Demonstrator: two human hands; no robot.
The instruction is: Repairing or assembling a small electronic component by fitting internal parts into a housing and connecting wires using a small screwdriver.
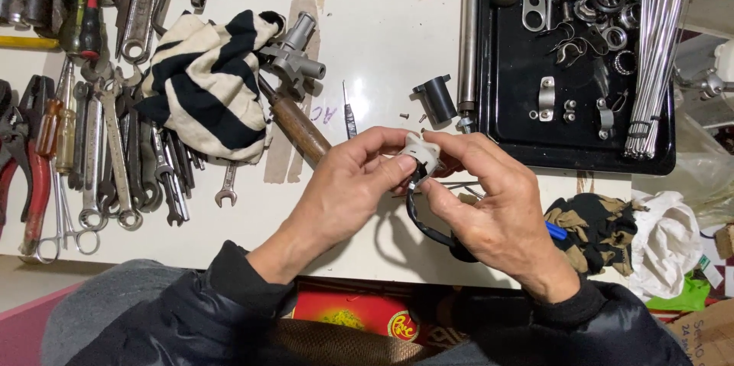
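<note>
Both hands, left [348, 186] and right [489, 205], pinch a white plug [422, 153] with a black cable [420, 221] above the table's [382, 37] near edge. Around: striped rag [202, 83], wrenches [115, 152], hammer [294, 117], black cylinder [436, 98], parts tray [512, 129], gloves [600, 221].

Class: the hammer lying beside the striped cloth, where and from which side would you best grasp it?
Probably the brown wooden handle, near its free end, coming from above on the side toward the hands. It lies flat and bare there, while the striped cloth crowds the head end.
</note>
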